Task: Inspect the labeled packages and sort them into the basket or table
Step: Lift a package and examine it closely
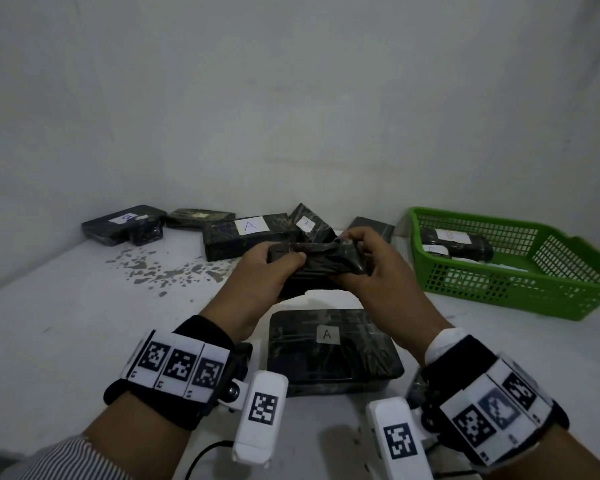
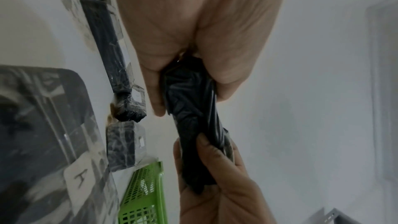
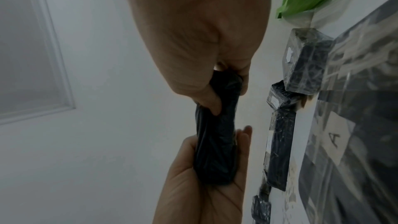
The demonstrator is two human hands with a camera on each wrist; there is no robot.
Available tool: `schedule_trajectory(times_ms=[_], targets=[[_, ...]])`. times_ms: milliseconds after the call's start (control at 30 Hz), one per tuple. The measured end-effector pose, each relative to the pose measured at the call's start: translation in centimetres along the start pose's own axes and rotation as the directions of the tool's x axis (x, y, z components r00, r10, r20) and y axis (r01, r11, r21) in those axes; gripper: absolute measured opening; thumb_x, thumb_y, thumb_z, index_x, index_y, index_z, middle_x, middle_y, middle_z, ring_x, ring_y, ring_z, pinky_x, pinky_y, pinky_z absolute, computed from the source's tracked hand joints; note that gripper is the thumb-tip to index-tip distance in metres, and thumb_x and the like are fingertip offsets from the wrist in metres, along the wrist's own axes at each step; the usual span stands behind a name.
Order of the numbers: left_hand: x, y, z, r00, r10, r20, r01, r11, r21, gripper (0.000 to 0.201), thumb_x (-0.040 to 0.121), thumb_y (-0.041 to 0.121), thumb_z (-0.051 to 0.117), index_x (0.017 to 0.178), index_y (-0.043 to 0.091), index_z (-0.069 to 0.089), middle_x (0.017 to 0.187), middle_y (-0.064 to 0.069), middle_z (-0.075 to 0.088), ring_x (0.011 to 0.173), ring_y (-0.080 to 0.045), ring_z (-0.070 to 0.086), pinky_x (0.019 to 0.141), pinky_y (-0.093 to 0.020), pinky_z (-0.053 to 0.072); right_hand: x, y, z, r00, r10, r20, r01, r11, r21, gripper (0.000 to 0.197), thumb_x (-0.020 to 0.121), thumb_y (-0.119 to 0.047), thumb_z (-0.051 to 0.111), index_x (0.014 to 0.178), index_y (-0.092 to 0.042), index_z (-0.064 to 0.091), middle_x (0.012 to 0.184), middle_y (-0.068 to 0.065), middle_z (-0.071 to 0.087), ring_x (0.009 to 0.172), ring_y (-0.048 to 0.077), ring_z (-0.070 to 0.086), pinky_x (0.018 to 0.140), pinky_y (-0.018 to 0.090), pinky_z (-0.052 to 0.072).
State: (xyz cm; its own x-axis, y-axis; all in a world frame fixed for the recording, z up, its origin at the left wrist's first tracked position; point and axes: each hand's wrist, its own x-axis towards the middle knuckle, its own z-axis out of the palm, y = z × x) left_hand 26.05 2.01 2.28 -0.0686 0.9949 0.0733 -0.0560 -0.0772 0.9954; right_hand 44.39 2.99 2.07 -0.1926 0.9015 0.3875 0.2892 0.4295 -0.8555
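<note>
Both hands hold one black plastic-wrapped package (image 1: 321, 266) in the air over the white table (image 1: 84, 341). My left hand (image 1: 278, 263) grips its left end, thumb on top. My right hand (image 1: 357, 258) pinches the crumpled wrap at its right end. No label shows on this package in any view. In the left wrist view the package (image 2: 193, 125) runs from my left hand (image 2: 187, 81) down to my right hand (image 2: 215, 173). In the right wrist view my right hand (image 3: 217, 91) pinches the package (image 3: 215, 142), which lies in my left palm (image 3: 204, 193).
A large black package labelled A (image 1: 333, 348) lies on the table below the hands. Several black packages line the back wall, one long one labelled A (image 1: 250, 233). A green basket (image 1: 520, 299) at the right holds labelled packages (image 1: 454, 242). Grey chipped patches (image 1: 167, 268) mark the tabletop.
</note>
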Motion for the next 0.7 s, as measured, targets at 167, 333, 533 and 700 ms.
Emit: schedule_trajectory(times_ms=[167, 333, 533, 700], targets=[[0.3, 0.0, -0.3, 0.994, 0.111, -0.011, -0.111, 0.993, -0.033, 0.038, 0.093, 0.002, 0.066, 0.126, 0.020, 0.059, 0.119, -0.005, 0.068, 0.105, -0.021, 0.071, 0.087, -0.033, 0.060, -0.1, -0.5, -0.7, 0.983, 0.127, 0.129, -0.150, 0.972, 0.183, 0.055, 0.077, -0.028, 0.076, 0.127, -0.036, 0.053, 0.116, 0.007, 0.065, 0.084, 0.013, 0.065, 0.071, 0.027, 0.054], [0.1, -0.1, 0.2, 0.979, 0.202, 0.024, -0.203, 0.979, 0.000, 0.048, 0.090, -0.005, 0.067, 0.131, 0.019, 0.059, 0.120, -0.004, 0.072, 0.108, -0.016, 0.071, 0.092, -0.033, 0.060, 0.2, 0.0, -1.3, 0.983, 0.167, 0.071, -0.173, 0.981, 0.090, 0.049, 0.087, -0.012, 0.081, 0.128, -0.022, 0.055, 0.103, 0.002, 0.072, 0.079, 0.007, 0.071, 0.064, 0.022, 0.053], [0.0, -0.2, 0.3, 0.969, 0.210, 0.126, -0.227, 0.964, 0.135, 0.044, 0.089, 0.005, 0.073, 0.128, 0.023, 0.061, 0.115, 0.003, 0.072, 0.103, -0.008, 0.071, 0.086, -0.021, 0.058, 0.1, 0.8, -2.3, 0.987, 0.157, 0.020, -0.158, 0.979, 0.128, 0.032, 0.085, -0.002, 0.082, 0.112, -0.007, 0.066, 0.098, 0.014, 0.076, 0.084, 0.026, 0.078, 0.067, 0.027, 0.060], [-0.3, -0.1, 1.0, 0.989, 0.026, 0.145, -0.025, 1.000, -0.008, 0.023, 0.101, 0.028, 0.055, 0.115, 0.016, 0.068, 0.109, -0.006, 0.073, 0.103, -0.021, 0.071, 0.089, -0.038, 0.061, 0.1, 0.8, -2.7, 0.992, 0.128, -0.010, -0.125, 0.982, 0.142, 0.033, 0.084, 0.004, 0.080, 0.111, -0.007, 0.063, 0.101, 0.016, 0.075, 0.087, 0.030, 0.077, 0.069, 0.030, 0.062]])
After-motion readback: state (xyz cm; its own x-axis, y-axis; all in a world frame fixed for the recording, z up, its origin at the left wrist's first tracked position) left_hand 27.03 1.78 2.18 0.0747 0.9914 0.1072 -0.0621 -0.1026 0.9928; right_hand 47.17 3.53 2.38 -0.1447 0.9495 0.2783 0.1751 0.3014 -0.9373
